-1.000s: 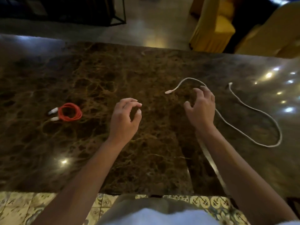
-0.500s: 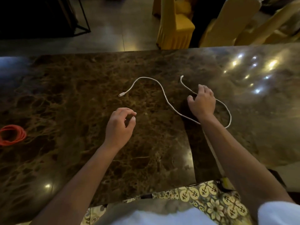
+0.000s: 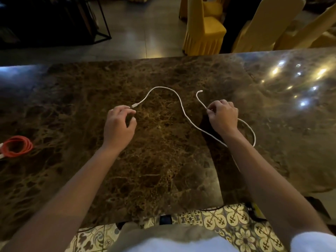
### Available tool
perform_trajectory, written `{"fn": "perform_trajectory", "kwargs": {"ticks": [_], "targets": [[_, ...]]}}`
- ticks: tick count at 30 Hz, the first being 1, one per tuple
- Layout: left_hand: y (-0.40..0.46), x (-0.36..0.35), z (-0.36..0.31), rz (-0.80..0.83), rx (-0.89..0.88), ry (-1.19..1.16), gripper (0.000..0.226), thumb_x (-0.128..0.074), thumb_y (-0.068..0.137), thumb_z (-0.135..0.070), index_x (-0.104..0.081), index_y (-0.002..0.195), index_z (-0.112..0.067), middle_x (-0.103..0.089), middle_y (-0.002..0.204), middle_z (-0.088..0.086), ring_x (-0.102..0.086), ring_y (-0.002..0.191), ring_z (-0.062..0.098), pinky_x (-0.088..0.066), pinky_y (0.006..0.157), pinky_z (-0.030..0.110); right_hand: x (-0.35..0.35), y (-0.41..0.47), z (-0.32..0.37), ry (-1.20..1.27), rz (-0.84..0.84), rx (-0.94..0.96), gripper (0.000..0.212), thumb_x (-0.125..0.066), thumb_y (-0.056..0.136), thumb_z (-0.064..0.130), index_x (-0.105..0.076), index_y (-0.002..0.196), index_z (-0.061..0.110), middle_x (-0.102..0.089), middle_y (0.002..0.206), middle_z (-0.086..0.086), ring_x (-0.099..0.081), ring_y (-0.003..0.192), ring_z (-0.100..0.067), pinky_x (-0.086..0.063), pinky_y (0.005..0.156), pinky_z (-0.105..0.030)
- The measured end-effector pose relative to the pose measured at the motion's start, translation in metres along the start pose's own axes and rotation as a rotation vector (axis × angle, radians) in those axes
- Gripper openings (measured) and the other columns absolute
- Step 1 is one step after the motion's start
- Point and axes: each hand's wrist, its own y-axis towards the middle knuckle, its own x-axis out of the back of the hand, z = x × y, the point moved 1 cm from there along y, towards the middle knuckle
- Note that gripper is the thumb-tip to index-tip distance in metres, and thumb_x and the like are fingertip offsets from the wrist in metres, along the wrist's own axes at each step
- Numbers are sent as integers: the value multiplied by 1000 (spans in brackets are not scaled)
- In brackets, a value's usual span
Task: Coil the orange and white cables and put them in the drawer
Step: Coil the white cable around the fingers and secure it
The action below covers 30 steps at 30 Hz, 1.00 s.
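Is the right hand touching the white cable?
Touching. The head view shows the right hand pinching the white cable between its fingertips, near the cable's far end.

White cable (image 3: 183, 113) lies uncoiled; orange cable (image 3: 17, 146) lies coiled.

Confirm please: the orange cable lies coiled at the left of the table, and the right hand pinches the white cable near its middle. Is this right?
Not quite. In the head view the right hand pinches the white cable near one end, not its middle. The orange cable does lie coiled at the left of the table.
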Motion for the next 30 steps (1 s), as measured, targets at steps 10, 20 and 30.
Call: {"fn": "perform_trajectory", "kwargs": {"ticks": [10,20,30], "targets": [[37,-19,14,124,69,266,54,-59,104,-41,-53,148,-10,-53,148,15,-47,135,36,-44,110,48,23,-41,29,649,185,122,9,-69,99,16,-67,107,18,-73,101,3,-64,86,6,-46,76,-6],[42,-19,2,137,8,78,17,-69,99,-24,-68,110,-11,-67,108,8,-62,104,24,-50,81,30,30,-62,41,979,288,78,14,-56,105,4,-61,106,17,-73,86,-8,-72,81,-20,-61,80,-39],[-36,51,-33,236,118,-605,16,-77,92,-12,-66,103,-15,-75,98,-2,-73,95,11,-61,86,25,48,-75,86,1121,277,90,5,-67,100,12,-65,104,11,-47,65,5,-42,53,-10,-37,45,-17]]}}
